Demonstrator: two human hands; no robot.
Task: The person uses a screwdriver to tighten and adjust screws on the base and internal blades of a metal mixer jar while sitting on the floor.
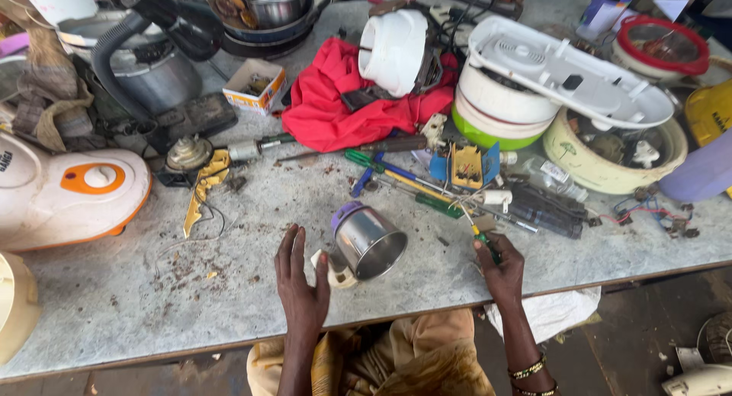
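The steel mixer jar with its purple base lies on its side on the grey surface, mouth turned toward the person, just right of the left hand. That hand's fingers are spread and pressed flat on the surface, the thumb touching the jar's cream handle. The right hand is closed, its fingers pinching a green-handled screwdriver.

Judging from this, the jar looks free to roll, so the left thumb and palm should brace the handle firmly before the tool goes in, and the tip should enter square to the opening.

Beyond the right fingers lie more screwdrivers and loose wires; farther off, a red cloth.
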